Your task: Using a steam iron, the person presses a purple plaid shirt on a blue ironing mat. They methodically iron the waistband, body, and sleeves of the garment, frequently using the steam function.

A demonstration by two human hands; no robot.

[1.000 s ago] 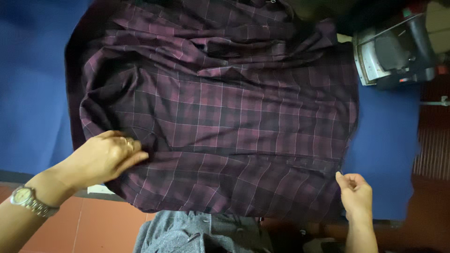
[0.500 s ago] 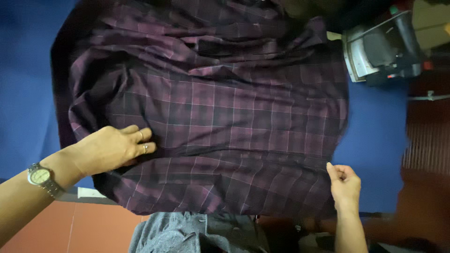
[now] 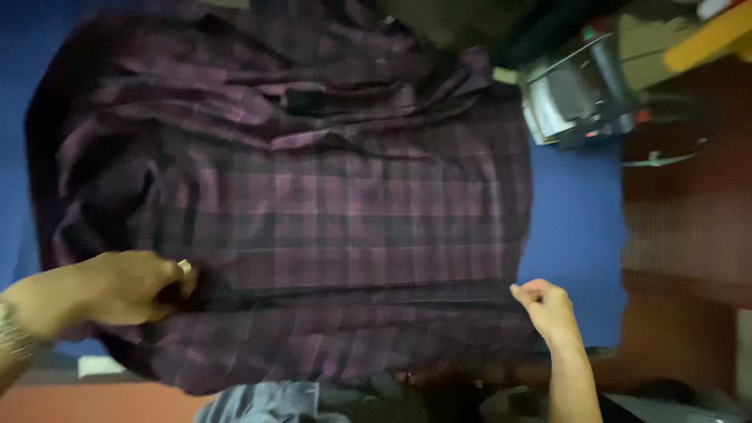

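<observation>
The head camera, the only view, looks straight down on one dark purple plaid shirt (image 3: 329, 211) spread flat across one blue padded table (image 3: 576, 227), covering most of it, with bare blue showing at the left edge and in a wider strip on the right. The picture is blurred by motion. Two hands are in view, well apart, one at each lower side of the shirt. The left hand (image 3: 129, 286) comes in from the lower left with its fingers curled into the cloth near the shirt's lower left part, gripping a bunch of fabric; one ring shows on a finger, and one wristwatch (image 3: 14, 337) sits at the frame's edge. The right hand (image 3: 548, 307) comes up from the bottom right, its fingers closed in a pinch on the shirt's lower right edge. Wrinkled folds of the shirt gather along its far side. Beyond the table's far right corner stands one grey and black machine (image 3: 580, 98), too blurred to identify. Blue denim (image 3: 266, 401) shows at the bottom, below the shirt.
</observation>
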